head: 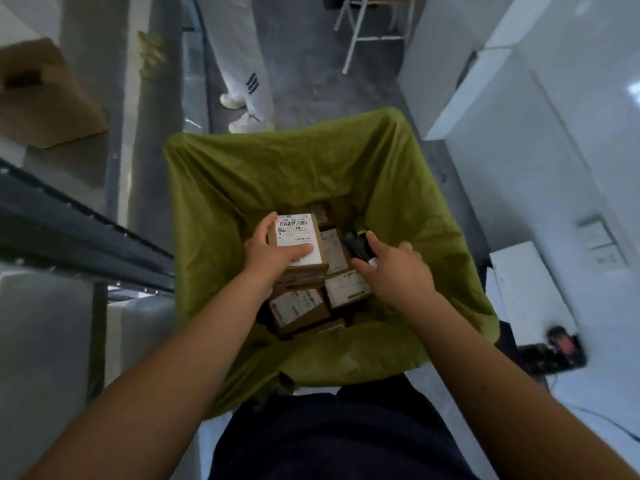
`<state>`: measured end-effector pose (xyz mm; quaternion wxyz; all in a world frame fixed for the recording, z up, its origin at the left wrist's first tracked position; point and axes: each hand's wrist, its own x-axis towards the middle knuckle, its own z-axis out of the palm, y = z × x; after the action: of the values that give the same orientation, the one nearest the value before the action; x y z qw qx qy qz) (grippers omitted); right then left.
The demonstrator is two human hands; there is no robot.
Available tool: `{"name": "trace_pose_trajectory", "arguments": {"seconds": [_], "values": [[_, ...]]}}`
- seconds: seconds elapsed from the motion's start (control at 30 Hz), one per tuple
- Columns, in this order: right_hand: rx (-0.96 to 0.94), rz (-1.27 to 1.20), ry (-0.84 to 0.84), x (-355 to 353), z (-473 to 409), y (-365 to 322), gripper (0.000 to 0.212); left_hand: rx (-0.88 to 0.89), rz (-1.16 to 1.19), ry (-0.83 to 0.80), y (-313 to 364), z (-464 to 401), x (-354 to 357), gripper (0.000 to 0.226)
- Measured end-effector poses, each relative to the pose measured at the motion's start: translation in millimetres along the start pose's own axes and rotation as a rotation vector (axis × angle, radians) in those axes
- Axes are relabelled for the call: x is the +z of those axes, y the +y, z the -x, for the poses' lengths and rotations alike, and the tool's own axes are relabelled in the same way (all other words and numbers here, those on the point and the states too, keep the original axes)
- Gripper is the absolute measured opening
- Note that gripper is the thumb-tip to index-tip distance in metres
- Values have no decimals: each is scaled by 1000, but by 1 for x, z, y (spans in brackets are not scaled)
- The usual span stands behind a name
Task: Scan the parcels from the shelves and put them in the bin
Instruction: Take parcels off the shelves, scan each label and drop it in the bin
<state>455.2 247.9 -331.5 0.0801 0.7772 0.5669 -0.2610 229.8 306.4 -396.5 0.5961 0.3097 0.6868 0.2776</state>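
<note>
Parcel (298, 242) in left hand (268, 252), over bin (221, 188), beside scanner-holding right hand (394, 268).

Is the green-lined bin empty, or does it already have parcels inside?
Not empty. Several labelled parcels lie at the bottom of the bin, and the left hand holds another parcel above them.

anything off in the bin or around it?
Nothing damaged or spilled. The parcels already in the green-lined bin lie jumbled at mixed angles, as dropped ones would. The left hand holds a labelled box over them; the right hand grips a black scanner. Frame edges are too blurred to judge.
</note>
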Motion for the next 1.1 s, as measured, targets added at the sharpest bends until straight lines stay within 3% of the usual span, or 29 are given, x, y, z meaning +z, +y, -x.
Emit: {"name": "trace_pose_trajectory", "arguments": {"seconds": [0.23, 0.5, 0.63, 0.87, 1.1], "values": [[113, -55, -49, 15, -19, -7, 75, -175, 55, -62, 10, -51, 19, 106], [122, -65, -176, 41, -68, 7, 74, -266, 48, 9, -2, -110, 64, 104], [139, -51, -214, 54, -83, 18, 75, -273, 105, 37, -7, -138, 89, 98], [150, -35, -262, 64, -88, 33, 75, -222, 145, 139, -13, -176, 124, 107], [134, -60, -264, 66, -83, 37, 75, -177, 138, 116, -28, -184, 123, 91]]}}
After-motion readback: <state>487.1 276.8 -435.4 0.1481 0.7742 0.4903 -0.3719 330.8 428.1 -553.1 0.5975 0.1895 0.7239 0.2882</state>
